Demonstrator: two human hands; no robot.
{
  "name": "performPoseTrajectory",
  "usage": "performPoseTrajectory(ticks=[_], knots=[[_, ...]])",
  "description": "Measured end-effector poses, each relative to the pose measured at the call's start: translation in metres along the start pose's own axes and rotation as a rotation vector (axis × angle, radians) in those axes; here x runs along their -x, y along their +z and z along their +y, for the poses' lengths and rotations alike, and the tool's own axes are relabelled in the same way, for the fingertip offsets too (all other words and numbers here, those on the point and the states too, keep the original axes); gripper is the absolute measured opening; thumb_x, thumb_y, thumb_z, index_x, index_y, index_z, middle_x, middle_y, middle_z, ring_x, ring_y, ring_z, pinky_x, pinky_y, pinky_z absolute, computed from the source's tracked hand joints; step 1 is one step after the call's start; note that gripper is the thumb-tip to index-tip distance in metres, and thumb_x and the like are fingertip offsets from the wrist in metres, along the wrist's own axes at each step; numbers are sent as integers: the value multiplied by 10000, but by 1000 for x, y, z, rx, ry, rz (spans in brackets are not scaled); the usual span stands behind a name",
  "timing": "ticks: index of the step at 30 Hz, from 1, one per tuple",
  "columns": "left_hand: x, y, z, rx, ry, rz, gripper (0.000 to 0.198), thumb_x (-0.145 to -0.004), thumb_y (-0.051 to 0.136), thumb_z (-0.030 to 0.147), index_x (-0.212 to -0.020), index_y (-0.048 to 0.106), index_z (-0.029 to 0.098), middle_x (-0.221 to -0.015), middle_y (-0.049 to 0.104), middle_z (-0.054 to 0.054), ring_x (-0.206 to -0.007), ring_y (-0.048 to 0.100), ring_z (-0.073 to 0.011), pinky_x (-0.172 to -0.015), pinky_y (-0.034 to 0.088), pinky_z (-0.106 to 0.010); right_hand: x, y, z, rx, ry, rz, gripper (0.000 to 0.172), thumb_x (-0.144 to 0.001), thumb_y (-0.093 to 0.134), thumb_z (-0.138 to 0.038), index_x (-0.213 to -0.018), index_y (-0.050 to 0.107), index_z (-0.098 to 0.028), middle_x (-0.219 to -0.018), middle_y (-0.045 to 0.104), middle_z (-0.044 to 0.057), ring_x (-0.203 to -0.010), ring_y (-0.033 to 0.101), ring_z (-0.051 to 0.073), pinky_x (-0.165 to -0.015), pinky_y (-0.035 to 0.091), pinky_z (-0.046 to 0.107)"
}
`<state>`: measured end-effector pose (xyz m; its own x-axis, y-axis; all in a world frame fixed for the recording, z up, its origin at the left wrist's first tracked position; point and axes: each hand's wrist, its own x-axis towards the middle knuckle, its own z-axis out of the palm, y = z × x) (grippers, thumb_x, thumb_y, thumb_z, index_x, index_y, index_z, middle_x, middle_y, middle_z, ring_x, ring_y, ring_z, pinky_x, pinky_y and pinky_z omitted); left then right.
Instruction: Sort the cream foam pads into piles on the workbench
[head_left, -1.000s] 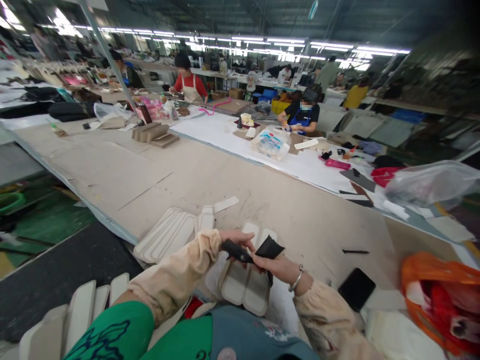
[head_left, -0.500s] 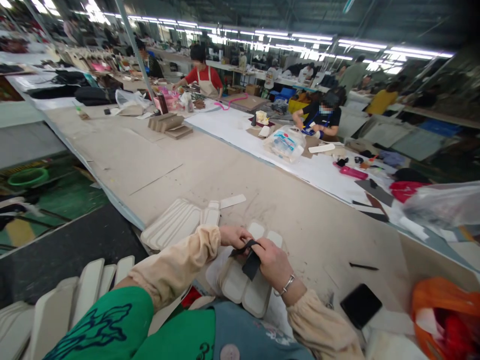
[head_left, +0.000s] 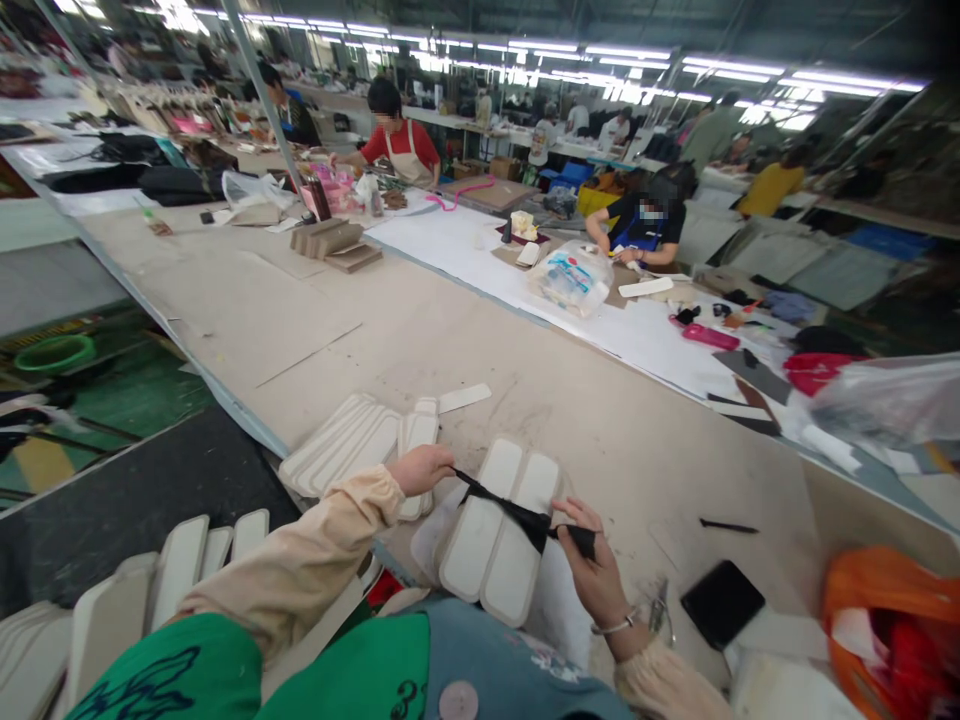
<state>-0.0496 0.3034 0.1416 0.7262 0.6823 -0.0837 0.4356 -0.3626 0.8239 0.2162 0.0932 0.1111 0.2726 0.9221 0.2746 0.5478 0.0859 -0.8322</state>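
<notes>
Left hand point(head_left: 421, 468) and right hand point(head_left: 592, 570) each pinch the thin black fabric strip point(head_left: 517, 515), taut above the pale moulded trays point(head_left: 495, 530); overpulling might tear it.

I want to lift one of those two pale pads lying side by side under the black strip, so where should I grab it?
Take the right pale pad by its near rounded end, coming from the near table edge. It lies flat and long, that end sticks out towards the person, and the black strip, stretched between the left hand and right hand, crosses higher up.
</notes>
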Motion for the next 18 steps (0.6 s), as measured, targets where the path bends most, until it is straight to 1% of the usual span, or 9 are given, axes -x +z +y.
performPoseTrajectory(ticks=[3, 4, 6, 8, 10, 12, 13, 15, 18], knots=[[9, 13, -8, 114, -66, 74, 258, -708, 634, 388, -575, 560, 180, -639, 521, -4, -668, 475, -151, -714, 376, -282, 15, -3, 11, -72, 62, -3, 257, -896, 535, -342, -1078, 673, -224, -1168, 630, 92, -1193, 485, 252, -1091, 312, 492], [10, 20, -7, 165, -86, 112, 290, -722, 618, 427, -587, 559, 176, -674, 544, -14, -687, 492, -153, -722, 387, -285, 17, -2, 10, -124, 135, 19, 265, -898, 530, -371, -1049, 686, -218, -1158, 638, 98, -1175, 502, 254, -1087, 320, 485], [9, 36, -1, 275, -115, 204, 373, -807, 497, 505, -666, 561, 166, -814, 598, -54, -767, 540, -164, -753, 420, -295, 15, 4, 2, -323, 336, 95, 339, -897, 510, -464, -1037, 689, -212, -1128, 652, 106, -1115, 550, 257, -1054, 366, 472], [5, 53, 11, 604, -175, 309, 400, -880, 391, 506, -728, 525, 160, -939, 617, -95, -836, 578, -170, -787, 451, -313, 7, 11, -10, -647, 516, 165, 415, -865, 515, -561, -1030, 686, -222, -1046, 674, 92, -1003, 601, 246, -978, 440, 456], [-2, 67, 24, 1134, -299, 405, 348, -910, 413, 451, -716, 466, 167, -869, 621, -84, -772, 596, -155, -766, 478, -318, -5, 18, -24, -1016, 594, 201, 418, -818, 566, -602, -936, 696, -222, -820, 665, 41, -792, 616, 189, -877, 504, 412], [-10, 74, 34, 1594, -462, 473, 331, -913, 473, 388, -669, 408, 175, -660, 554, -13, -579, 541, -111, -669, 489, -295, -16, 22, -34, -1305, 633, 206, 360, -792, 637, -561, -791, 677, -203, -571, 513, -41, -579, 519, 106, -789, 528, 339], [-14, 75, 37, 1701, -532, 495, 337, -926, 458, 372, -660, 389, 178, -574, 484, 24, -487, 475, -89, -603, 477, -277, -20, 24, -37, -1401, 661, 205, 344, -792, 658, -528, -729, 653, -189, -507, 410, -72, -509, 443, 75, -742, 527, 300], [-22, 75, 38, 1777, -631, 527, 349, -954, 397, 361, -656, 362, 183, -494, 363, 67, -380, 342, -66, -496, 429, -247, -25, 24, -38, -1509, 740, 211, 346, -814, 664, -471, -660, 603, -167, -475, 270, -101, -443, 316, 47, -631, 500, 239], [-31, 70, 32, 1817, -690, 534, 337, -975, 329, 346, -676, 339, 190, -486, 309, 85, -336, 260, -57, -427, 368, -219, -23, 21, -34, -1523, 846, 234, 376, -860, 620, -424, -610, 551, -152, -480, 200, -107, -427, 230, 45, -518, 428, 206]])
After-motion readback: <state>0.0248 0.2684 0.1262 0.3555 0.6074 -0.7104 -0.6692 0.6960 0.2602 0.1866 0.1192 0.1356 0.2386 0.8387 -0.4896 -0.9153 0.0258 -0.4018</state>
